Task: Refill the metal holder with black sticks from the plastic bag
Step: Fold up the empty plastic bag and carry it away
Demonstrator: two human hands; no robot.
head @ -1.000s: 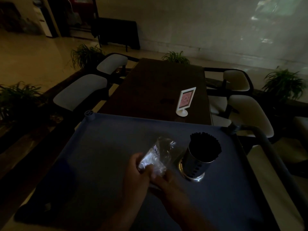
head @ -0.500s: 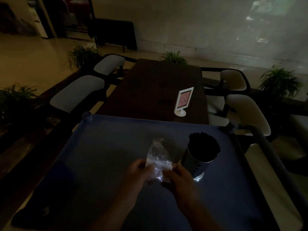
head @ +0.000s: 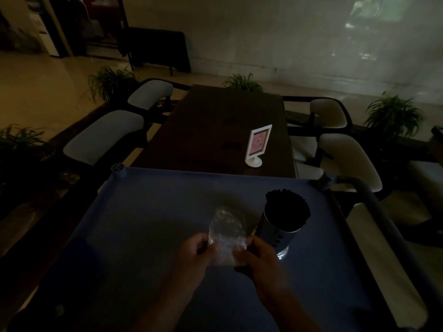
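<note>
Blue flat top w/ raised rim is seen filling lower half of frame. A grey tubular rail is noted along its right edge and a round corner post at its upper left corner. Light v. dim, so fine detail is limited.

Dark brown table is located centre frame, just beyond far edge of the blue top. Pale-cushioned chairs are set along both its sides, two left and two right. Potted plants are noted at far left, upper left, top centre and right of frame.

Left hand and right hand are seen at lower centre, fingers curled. Each is pinching one lower side of the plastic bag, left hand on its left edge, right hand on its right edge. Bag is clear and crumpled, held upright btwn the hands above the blue top. Its contents cannot be made out.

Metal holder is stood upright on the blue top, lower right of centre, just right of the bag; contact w/ bag cannot be told. Small holes are seen in its wall. It is packed w/ black sticks, which fan out above the rim.

White sign stand w/ pinkish insert is stood upright on right side of the table, near its near edge.
</note>
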